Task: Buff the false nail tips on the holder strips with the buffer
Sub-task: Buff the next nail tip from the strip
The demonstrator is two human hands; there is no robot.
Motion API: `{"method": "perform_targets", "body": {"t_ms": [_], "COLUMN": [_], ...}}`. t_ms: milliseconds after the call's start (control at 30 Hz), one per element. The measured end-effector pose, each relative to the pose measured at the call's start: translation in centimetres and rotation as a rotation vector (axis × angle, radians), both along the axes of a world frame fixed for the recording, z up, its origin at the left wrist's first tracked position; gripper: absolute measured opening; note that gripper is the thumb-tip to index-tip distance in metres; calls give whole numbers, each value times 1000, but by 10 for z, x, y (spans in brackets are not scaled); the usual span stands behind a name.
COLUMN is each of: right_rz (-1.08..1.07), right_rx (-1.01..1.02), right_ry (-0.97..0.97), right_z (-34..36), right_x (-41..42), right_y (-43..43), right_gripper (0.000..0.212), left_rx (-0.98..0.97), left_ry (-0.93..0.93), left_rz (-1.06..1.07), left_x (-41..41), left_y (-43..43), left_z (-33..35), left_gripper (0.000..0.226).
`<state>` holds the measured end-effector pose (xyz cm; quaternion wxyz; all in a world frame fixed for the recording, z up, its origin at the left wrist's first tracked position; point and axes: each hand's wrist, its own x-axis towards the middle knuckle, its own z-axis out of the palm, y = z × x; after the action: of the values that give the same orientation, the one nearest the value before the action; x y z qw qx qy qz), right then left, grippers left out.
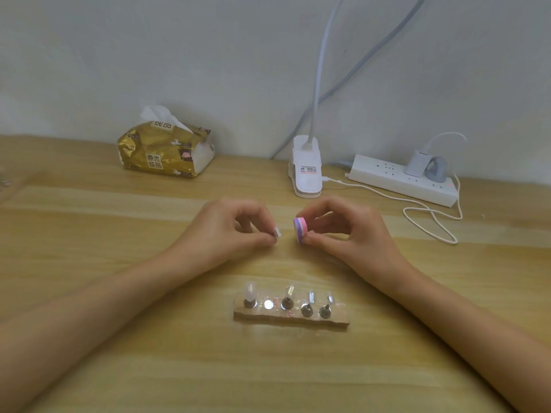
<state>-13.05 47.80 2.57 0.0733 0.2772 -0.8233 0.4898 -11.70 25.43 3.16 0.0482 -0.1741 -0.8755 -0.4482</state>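
Note:
A clear holder strip (290, 318) lies on the wooden table near me. Several small pegs with false nail tips (287, 298) stand on it, and one round silver spot (268, 304) on it is bare. Above the strip, my left hand (229, 234) pinches a small pale nail tip (277, 231) between thumb and forefinger. My right hand (346, 231) pinches a pink and purple buffer block (300, 228). A narrow gap separates the buffer from the held nail tip.
A gold pack of tissues (165, 150) sits at the back left. A white clip lamp base (307, 169) stands at the back centre. To its right lie a white power strip (399, 180) with a charger and a looped white cable (432, 222).

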Motion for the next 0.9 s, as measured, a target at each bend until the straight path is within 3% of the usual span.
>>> {"method": "perform_targets", "body": {"t_ms": [233, 367, 500, 600, 700, 900], "right_rz": [34, 32, 28, 35, 37, 47], "right_rx": [22, 94, 89, 110, 125, 133], "right_ry": [212, 158, 291, 258, 409, 370], "right_z": [-1, -4, -6, -6, -7, -9], "right_x": [3, -2, -3, -4, -3, -5], "right_y": [-7, -12, -13, -12, -13, -12], "right_gripper": [15, 15, 12, 10, 8, 8], "left_rx": [-10, -10, -3, 0, 7, 12], "left_ry": [43, 61, 68, 72, 69, 70], "left_rz": [-12, -24, -44, -48, -58, -70], "left_x": [-12, -12, -13, -13, -13, -13], "left_y": [1, 2, 2, 3, 2, 2], "left_z": [-13, -15, -15, -16, -16, -16], "left_gripper": [24, 17, 17, 20, 17, 18]}}
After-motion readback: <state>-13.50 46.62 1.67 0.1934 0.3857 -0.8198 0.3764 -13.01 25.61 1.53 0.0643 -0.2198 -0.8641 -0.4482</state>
